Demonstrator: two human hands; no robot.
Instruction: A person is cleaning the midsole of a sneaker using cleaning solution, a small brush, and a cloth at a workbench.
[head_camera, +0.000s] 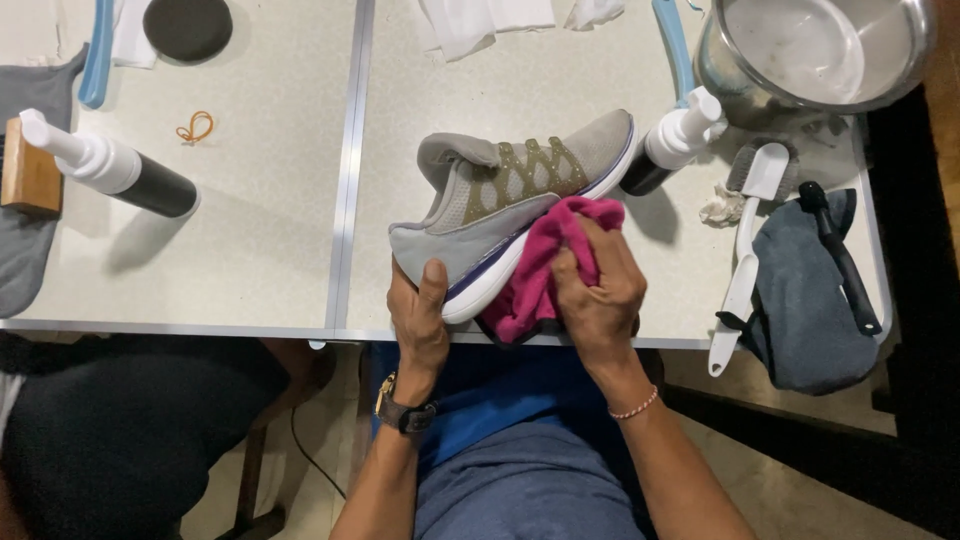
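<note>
Grey mesh sneaker is gripped at the heel by the left hand while a magenta cloth, clenched in the right hand, is pressed against its sole above the worktop.

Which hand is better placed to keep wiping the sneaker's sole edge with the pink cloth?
Right, most likely. The right hand already grips the pink cloth bunched against the sole of the grey sneaker. The left hand is busy clasping the heel end, steadying the shoe above the table.
</note>
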